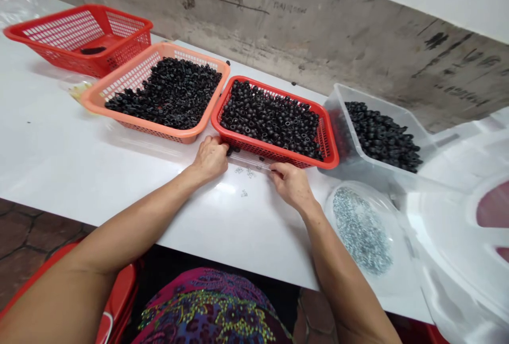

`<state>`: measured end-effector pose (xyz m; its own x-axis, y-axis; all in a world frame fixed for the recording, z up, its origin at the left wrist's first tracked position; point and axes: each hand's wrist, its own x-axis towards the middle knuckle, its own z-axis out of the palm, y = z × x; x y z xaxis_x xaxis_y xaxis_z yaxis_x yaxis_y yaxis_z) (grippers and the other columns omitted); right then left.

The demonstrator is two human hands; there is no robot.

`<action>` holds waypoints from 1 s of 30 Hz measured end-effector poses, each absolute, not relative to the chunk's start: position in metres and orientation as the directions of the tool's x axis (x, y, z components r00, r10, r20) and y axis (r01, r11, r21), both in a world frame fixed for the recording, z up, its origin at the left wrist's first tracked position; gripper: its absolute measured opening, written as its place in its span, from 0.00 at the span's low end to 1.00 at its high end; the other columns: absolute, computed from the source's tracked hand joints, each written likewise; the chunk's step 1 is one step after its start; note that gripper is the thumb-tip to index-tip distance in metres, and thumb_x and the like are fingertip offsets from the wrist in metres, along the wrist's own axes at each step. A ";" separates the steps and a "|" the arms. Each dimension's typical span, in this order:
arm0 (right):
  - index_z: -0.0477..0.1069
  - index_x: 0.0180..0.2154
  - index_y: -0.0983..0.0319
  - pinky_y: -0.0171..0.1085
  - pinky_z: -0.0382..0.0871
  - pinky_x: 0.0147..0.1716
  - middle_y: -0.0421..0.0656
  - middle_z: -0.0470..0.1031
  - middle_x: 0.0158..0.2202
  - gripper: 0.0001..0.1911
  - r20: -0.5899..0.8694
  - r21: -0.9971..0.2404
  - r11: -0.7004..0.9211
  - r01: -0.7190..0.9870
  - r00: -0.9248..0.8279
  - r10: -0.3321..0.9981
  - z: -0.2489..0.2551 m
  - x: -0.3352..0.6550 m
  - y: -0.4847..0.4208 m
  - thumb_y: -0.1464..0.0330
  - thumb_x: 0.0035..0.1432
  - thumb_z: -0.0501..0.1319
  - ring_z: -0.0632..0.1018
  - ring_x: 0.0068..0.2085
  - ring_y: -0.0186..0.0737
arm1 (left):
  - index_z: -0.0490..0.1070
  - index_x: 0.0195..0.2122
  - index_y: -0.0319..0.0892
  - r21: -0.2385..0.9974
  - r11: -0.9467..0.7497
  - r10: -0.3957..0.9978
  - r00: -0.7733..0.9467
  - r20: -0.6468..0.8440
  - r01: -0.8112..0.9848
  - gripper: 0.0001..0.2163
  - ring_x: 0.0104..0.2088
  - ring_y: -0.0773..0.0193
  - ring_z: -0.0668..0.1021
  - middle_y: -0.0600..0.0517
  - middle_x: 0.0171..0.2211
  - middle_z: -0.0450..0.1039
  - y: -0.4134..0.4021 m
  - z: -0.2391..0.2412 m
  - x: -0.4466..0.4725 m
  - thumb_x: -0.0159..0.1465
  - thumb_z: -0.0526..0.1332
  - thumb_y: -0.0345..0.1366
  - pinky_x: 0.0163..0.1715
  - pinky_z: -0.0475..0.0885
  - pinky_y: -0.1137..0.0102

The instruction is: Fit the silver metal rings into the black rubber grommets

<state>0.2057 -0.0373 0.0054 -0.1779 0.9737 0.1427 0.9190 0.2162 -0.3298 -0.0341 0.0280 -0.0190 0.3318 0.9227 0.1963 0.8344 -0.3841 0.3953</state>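
I see the left hand (pixel 210 159) and right hand (pixel 290 185) by a red basket (pixel 254 148) of black rings (pixel 270 118); I cannot tell if either grip holds anything.

A white table top (pixel 79 164) carries a row of containers: a red plastic basket (pixel 59 15) at the far left with only a few dark pieces, an orange basket (pixel 159 133) and a second red basket (pixel 278 156) heaped with black rings, then a clear plastic tub (pixel 338 105) of black rings. A clear round dish (pixel 342 195) holds small silver metal pieces, and a few loose silver pieces (pixel 244 193) lie on the table top.
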 end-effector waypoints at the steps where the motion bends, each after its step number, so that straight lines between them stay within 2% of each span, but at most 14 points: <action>1: 0.79 0.37 0.61 0.41 0.70 0.38 0.47 0.80 0.34 0.11 0.142 -0.348 0.210 0.914 -0.170 0.975 0.004 0.206 -0.039 0.74 0.58 0.58 0.79 0.36 0.45 | 0.80 0.37 0.35 0.399 -0.398 0.917 0.341 0.209 0.826 0.14 0.44 0.42 0.74 0.36 0.40 0.75 0.029 -0.021 -0.035 0.55 0.55 0.23 0.46 0.71 0.51; 8: 0.79 0.38 0.60 0.41 0.70 0.39 0.47 0.79 0.34 0.15 0.116 -0.403 0.212 0.890 -0.180 0.977 -0.006 0.203 -0.046 0.74 0.59 0.54 0.78 0.37 0.45 | 0.78 0.36 0.37 0.478 -0.451 0.891 0.415 0.185 0.754 0.12 0.41 0.49 0.77 0.40 0.40 0.76 0.028 -0.020 -0.036 0.57 0.56 0.25 0.45 0.74 0.57; 11: 0.79 0.39 0.61 0.41 0.70 0.39 0.48 0.78 0.33 0.16 0.156 -0.409 0.209 0.888 -0.158 0.975 -0.009 0.205 -0.048 0.75 0.59 0.53 0.78 0.37 0.46 | 0.77 0.34 0.38 0.526 -0.420 0.905 0.384 0.183 0.740 0.08 0.40 0.52 0.78 0.43 0.38 0.75 0.022 -0.011 -0.032 0.57 0.58 0.27 0.45 0.75 0.59; 13: 0.78 0.39 0.61 0.41 0.70 0.40 0.48 0.76 0.33 0.16 0.207 -0.434 0.223 0.873 -0.144 0.968 -0.011 0.205 -0.048 0.75 0.59 0.52 0.77 0.37 0.45 | 0.76 0.33 0.38 0.604 -0.379 0.924 0.325 0.202 0.701 0.06 0.39 0.53 0.78 0.44 0.36 0.75 0.017 -0.003 -0.028 0.56 0.61 0.27 0.45 0.74 0.60; 15: 0.78 0.39 0.61 0.41 0.70 0.40 0.47 0.75 0.33 0.15 0.257 -0.455 0.255 0.853 -0.149 0.955 -0.012 0.202 -0.050 0.74 0.61 0.52 0.76 0.37 0.44 | 0.76 0.32 0.38 0.758 -0.288 0.952 0.258 0.162 0.585 0.03 0.35 0.57 0.77 0.47 0.32 0.75 0.012 0.005 -0.024 0.56 0.63 0.28 0.41 0.75 0.62; 17: 0.77 0.40 0.62 0.41 0.70 0.40 0.48 0.73 0.33 0.13 0.304 -0.427 0.302 0.852 -0.178 0.936 -0.013 0.196 -0.051 0.71 0.62 0.54 0.75 0.37 0.44 | 0.75 0.31 0.38 0.932 -0.096 0.968 0.250 0.006 0.349 0.01 0.29 0.62 0.76 0.50 0.27 0.75 0.007 0.011 -0.020 0.57 0.64 0.29 0.34 0.74 0.67; 18: 0.77 0.40 0.63 0.42 0.69 0.41 0.48 0.73 0.34 0.12 0.322 -0.387 0.323 0.863 -0.202 0.925 -0.013 0.192 -0.051 0.70 0.63 0.55 0.74 0.37 0.45 | 0.74 0.30 0.37 0.979 0.034 0.959 0.270 -0.089 0.201 0.01 0.27 0.64 0.76 0.51 0.26 0.74 0.006 0.014 -0.017 0.58 0.64 0.29 0.30 0.74 0.69; 19: 0.77 0.39 0.63 0.42 0.69 0.41 0.49 0.72 0.34 0.11 0.332 -0.335 0.338 0.880 -0.225 0.916 -0.014 0.188 -0.051 0.68 0.63 0.56 0.73 0.38 0.46 | 0.73 0.30 0.36 0.984 0.171 0.937 0.300 -0.180 0.056 0.02 0.26 0.65 0.76 0.51 0.25 0.74 0.005 0.016 -0.015 0.59 0.64 0.28 0.28 0.73 0.71; 21: 0.77 0.37 0.64 0.43 0.67 0.40 0.50 0.70 0.34 0.11 0.330 -0.217 0.343 0.914 -0.262 0.907 -0.017 0.179 -0.052 0.67 0.64 0.57 0.70 0.38 0.47 | 0.72 0.29 0.34 0.900 0.402 0.875 0.357 -0.326 -0.165 0.03 0.26 0.66 0.78 0.49 0.26 0.75 0.004 0.018 -0.012 0.60 0.63 0.25 0.26 0.73 0.73; 23: 0.77 0.35 0.63 0.42 0.66 0.38 0.49 0.69 0.33 0.11 0.310 -0.123 0.328 0.937 -0.277 0.909 -0.020 0.173 -0.051 0.68 0.64 0.57 0.69 0.37 0.46 | 0.72 0.29 0.33 0.794 0.546 0.814 0.394 -0.426 -0.268 0.05 0.26 0.64 0.80 0.46 0.26 0.75 0.005 0.020 -0.010 0.62 0.60 0.23 0.27 0.74 0.72; 26: 0.77 0.33 0.62 0.40 0.64 0.35 0.48 0.69 0.31 0.13 0.312 -0.057 0.306 0.950 -0.275 0.910 -0.025 0.171 -0.049 0.71 0.65 0.55 0.67 0.35 0.45 | 0.72 0.28 0.30 0.710 0.631 0.764 0.412 -0.497 -0.314 0.10 0.27 0.63 0.81 0.43 0.25 0.75 0.006 0.021 -0.009 0.64 0.55 0.21 0.29 0.76 0.71; 30: 0.77 0.32 0.63 0.40 0.65 0.36 0.47 0.68 0.30 0.14 0.375 -0.099 0.321 0.942 -0.263 0.889 -0.021 0.181 -0.050 0.71 0.66 0.53 0.67 0.35 0.44 | 0.73 0.31 0.27 0.697 0.627 0.766 0.437 -0.471 -0.348 0.11 0.29 0.62 0.81 0.41 0.27 0.76 0.006 0.021 -0.008 0.58 0.52 0.14 0.35 0.78 0.69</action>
